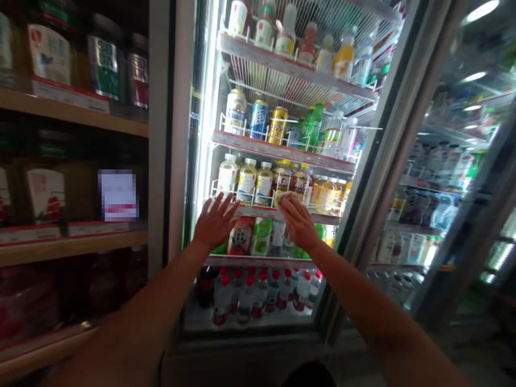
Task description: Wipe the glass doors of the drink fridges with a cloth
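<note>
Step, as judged: shelf rail (253, 210) being wiped | cloth (287, 197) being gripped by right hand (300, 226) against rail, beneath bottles (246, 180) | left hand (215, 221) being held open, fingers spread | next: light pressure being called for.

**Bare hands, bare forearms**

The person's body shows only as two arms, uncovered along their whole visible length. The left hand (213, 223) and the right hand (299, 221) are bare. The left forearm (161, 293) and the right forearm (363, 303) are bare as well, up to the bottom edge of the view. The dim light blurs any finer detail.
</note>
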{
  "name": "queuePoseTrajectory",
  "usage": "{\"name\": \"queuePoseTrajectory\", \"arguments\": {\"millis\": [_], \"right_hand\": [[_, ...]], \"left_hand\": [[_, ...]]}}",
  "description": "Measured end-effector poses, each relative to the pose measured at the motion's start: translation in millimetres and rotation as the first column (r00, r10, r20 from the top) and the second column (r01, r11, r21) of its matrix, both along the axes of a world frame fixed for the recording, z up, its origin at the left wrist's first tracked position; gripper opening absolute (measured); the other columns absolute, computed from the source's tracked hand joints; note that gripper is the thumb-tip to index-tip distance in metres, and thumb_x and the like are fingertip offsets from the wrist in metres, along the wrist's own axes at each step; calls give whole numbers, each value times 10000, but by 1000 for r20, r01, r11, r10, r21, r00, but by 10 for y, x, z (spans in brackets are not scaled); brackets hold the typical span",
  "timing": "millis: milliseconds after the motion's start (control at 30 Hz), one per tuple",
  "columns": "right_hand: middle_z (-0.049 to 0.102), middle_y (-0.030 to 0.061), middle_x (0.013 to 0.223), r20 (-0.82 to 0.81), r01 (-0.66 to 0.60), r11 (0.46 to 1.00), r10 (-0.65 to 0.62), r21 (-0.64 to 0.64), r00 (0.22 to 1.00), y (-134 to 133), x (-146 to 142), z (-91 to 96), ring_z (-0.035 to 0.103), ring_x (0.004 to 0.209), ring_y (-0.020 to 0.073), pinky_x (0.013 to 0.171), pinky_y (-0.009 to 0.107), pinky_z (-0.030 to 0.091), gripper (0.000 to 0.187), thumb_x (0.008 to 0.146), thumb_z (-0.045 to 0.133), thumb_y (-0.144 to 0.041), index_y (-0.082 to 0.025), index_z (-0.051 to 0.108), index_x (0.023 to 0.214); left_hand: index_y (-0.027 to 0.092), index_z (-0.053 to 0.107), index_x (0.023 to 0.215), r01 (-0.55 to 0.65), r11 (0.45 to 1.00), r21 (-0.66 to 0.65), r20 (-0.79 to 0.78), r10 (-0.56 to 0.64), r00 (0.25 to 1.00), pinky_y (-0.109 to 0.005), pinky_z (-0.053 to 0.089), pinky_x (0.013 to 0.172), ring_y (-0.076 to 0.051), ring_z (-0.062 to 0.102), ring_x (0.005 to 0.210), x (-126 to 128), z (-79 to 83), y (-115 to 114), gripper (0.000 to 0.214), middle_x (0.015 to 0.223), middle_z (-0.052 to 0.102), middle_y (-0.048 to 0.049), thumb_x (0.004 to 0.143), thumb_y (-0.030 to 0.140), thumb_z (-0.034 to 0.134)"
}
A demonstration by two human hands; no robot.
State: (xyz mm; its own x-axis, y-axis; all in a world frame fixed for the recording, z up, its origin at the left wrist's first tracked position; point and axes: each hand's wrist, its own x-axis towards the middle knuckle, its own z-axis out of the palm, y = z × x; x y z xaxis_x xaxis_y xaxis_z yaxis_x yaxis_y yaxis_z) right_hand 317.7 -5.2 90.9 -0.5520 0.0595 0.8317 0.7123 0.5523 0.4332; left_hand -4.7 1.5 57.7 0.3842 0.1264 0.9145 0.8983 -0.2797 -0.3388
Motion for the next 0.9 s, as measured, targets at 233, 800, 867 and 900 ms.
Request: {"name": "queuePoseTrajectory", "arguments": {"millis": [233,800,867,900], "right_hand": [[445,-30,1558,-53,-60,996,64,59,997,157,-144,407,294,1526,202,1273,475,327,567,1000,364,-116,-352,405,1515],[471,-1,1531,-346,-153,985,169,75,923,305,-763,1330,236,1546,226,1295,577,208,548,1008,252,-185,-303,430,1513],[478,-8,1529,-188,-178,982,185,58,965,260,-820,1236,260,1538,219,1295,541,231,521,1007,300,-197,-314,473,1483],[492,-16,1520,-64,-192,981,194,36,979,237,-823,1190,289,1526,210,1292,511,255,500,1006,327,-202,-324,509,1455]], "left_hand": [[285,268,1579,-58,998,39,-7,58,998,-477,61,1285,-236,97,1561,32,-24,5,651,1621,314,-61,984,402,505],[347,304,1560,51,990,-132,87,-40,995,-544,16,1281,-261,198,1547,40,-60,4,607,1623,321,-38,984,393,490],[334,310,1559,26,993,-115,69,-18,997,-537,15,1282,-258,202,1546,37,-59,3,595,1624,319,-36,992,400,475],[330,310,1559,15,994,-106,61,-9,998,-533,17,1282,-257,205,1546,36,-58,3,589,1625,317,-32,996,402,467]]}}
